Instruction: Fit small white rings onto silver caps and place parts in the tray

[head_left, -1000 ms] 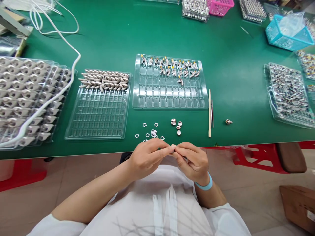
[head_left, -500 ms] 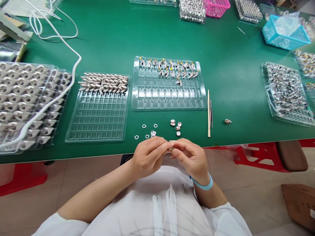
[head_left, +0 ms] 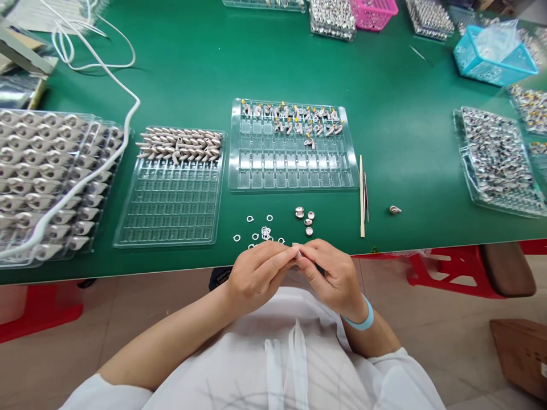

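Close together at the table's front edge, my left hand (head_left: 257,275) and my right hand (head_left: 332,276) both pinch a small metallic part (head_left: 298,255). Fingertips cover most of it, so its shape is hidden. Just beyond my left hand lie several small white rings (head_left: 265,232) with tabs. Ahead of my right fingers sit several small round silvery pieces (head_left: 308,222). A clear tray (head_left: 299,169) farther off holds small curved parts with yellow tips in its upper rows. To the right rest a wooden stick (head_left: 362,196), tweezers (head_left: 366,198) and a single silvery part (head_left: 395,210).
On the left, a half-filled clear tray (head_left: 166,216) stands beside stacked trays of larger metallic shells (head_left: 47,171), with a white cable (head_left: 94,171) across them. Rightward are a tray of shiny parts (head_left: 498,154) and a blue basket (head_left: 491,65). A pink basket (head_left: 374,14) is at the back.
My hands have shifted slightly and my right wrist has turned a little. The fingertips now cover more of the small part. More white rings show beside my left hand.
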The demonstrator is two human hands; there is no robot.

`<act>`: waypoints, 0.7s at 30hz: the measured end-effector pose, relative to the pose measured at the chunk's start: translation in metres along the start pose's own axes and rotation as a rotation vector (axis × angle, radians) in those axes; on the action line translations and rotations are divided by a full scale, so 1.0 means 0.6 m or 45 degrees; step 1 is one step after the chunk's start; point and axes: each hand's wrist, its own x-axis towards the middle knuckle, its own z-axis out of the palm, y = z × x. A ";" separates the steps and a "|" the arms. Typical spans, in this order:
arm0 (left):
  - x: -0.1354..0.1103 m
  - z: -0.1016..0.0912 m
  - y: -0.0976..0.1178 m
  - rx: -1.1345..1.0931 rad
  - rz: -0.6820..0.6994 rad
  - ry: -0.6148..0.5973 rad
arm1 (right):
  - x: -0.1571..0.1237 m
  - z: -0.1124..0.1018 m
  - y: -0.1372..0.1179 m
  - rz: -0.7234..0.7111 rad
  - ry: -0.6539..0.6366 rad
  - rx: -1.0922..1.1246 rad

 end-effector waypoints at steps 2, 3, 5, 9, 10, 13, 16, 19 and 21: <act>0.002 -0.001 0.003 -0.031 -0.030 0.036 | -0.002 0.000 0.002 -0.041 0.027 -0.022; 0.002 -0.002 0.003 -0.052 -0.035 0.033 | -0.004 0.001 0.004 -0.067 0.047 -0.035; 0.003 -0.005 0.003 -0.082 -0.017 -0.007 | -0.007 0.003 0.006 -0.125 0.086 -0.077; 0.003 -0.010 0.001 -0.022 0.043 -0.077 | -0.014 0.010 0.006 -0.218 0.123 -0.212; 0.003 -0.010 0.002 -0.003 0.049 -0.080 | -0.015 0.011 0.005 -0.229 0.121 -0.242; 0.004 -0.010 0.005 -0.001 0.052 -0.060 | -0.017 0.011 0.000 -0.238 0.101 -0.273; 0.004 -0.006 0.007 -0.058 0.047 -0.019 | -0.016 0.008 -0.004 -0.214 0.091 -0.232; 0.002 -0.003 0.005 -0.118 0.046 -0.008 | -0.015 0.006 -0.006 -0.181 0.099 -0.180; 0.001 -0.003 0.004 -0.140 0.036 -0.015 | -0.015 0.007 -0.006 -0.172 0.116 -0.154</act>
